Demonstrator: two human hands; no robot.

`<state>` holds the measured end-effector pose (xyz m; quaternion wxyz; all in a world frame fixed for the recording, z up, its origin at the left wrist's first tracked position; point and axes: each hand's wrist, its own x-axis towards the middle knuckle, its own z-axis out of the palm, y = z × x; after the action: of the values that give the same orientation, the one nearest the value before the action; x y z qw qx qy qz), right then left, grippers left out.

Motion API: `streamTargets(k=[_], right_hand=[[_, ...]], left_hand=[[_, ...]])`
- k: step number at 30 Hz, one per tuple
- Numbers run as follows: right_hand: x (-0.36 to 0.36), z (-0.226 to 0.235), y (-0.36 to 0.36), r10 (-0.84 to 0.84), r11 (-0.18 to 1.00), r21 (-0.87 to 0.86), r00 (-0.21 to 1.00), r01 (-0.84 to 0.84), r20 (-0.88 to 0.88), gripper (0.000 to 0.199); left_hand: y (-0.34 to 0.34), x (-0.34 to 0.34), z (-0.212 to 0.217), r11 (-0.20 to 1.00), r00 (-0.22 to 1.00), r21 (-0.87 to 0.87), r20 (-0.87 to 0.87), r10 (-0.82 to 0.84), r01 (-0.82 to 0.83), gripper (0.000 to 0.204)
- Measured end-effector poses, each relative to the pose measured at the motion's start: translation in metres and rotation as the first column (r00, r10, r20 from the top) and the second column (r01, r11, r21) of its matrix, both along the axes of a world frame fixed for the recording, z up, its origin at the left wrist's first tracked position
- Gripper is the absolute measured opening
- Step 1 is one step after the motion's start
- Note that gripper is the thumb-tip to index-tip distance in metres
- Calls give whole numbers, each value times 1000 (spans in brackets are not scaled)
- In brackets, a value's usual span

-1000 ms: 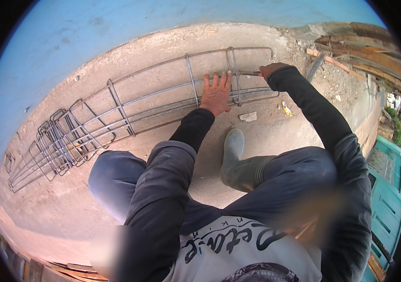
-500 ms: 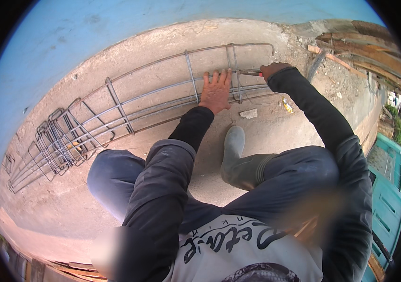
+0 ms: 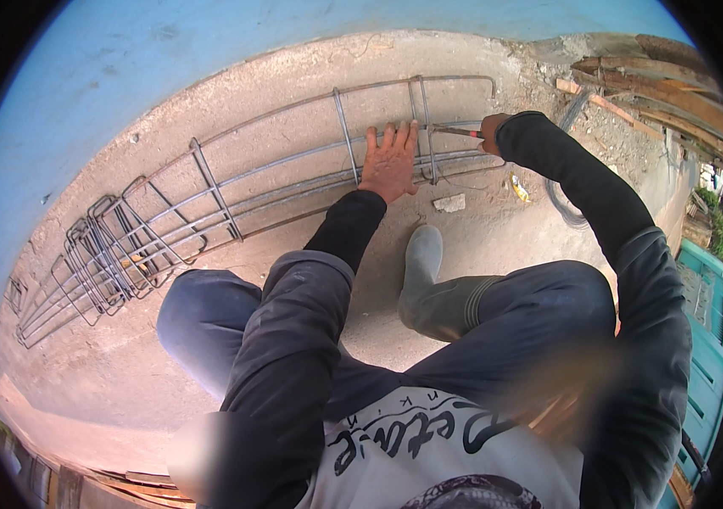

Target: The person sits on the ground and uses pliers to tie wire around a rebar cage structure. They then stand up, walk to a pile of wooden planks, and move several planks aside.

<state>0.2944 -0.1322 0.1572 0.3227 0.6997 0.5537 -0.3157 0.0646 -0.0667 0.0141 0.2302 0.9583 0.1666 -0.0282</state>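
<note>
A long rebar cage of thin grey steel bars and rectangular stirrups lies on the ground in front of me. My left hand rests flat on its bars near the right end, fingers stretched out. Just right of it, my right hand is closed around a slim metal rebar-tying tool with red by the grip. The tool's tip reaches a stirrup near the end of the cage; its exact shape is too small to tell. Several loose stirrups are bunched around the bars at the left.
A coil of thin wire lies under my right forearm. Near my boot are a broken block and a yellow wrapper. Timber is piled at the far right, and a blue wall runs along the far side.
My right hand has shifted slightly right and down with the tool, its elbow swinging outward, showing more of the shaft and the wire coil. My left hand stays put on the cage.
</note>
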Motion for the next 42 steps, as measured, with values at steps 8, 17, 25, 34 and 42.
streamTargets(k=[8, 17, 25, 34, 42], right_hand=[[-4, 27, 55, -544, 753, -500, 832, 428, -107, 44], [-18, -1, -3, -944, 331, -453, 280, 828, -176, 41], [2, -14, -22, -896, 438, -403, 355, 804, -267, 40], [-45, 25, -23, 135, 912, 335, 943, -239, 305, 28], [-33, 18, -23, 45, 974, 194, 940, -116, 338, 27]], left_hand=[[-1, -2, 4, 1000, 1000, -8, 0, -5, 5, 129], [-3, 4, 11, 993, 994, -57, 24, 102, -101, 122], [-39, 73, 39, 861, 835, -495, 418, 357, -120, 75], [-25, 88, 24, 862, 821, -508, 494, 288, 3, 35], [-28, 96, 28, 785, 786, -618, 464, 409, -44, 40]])
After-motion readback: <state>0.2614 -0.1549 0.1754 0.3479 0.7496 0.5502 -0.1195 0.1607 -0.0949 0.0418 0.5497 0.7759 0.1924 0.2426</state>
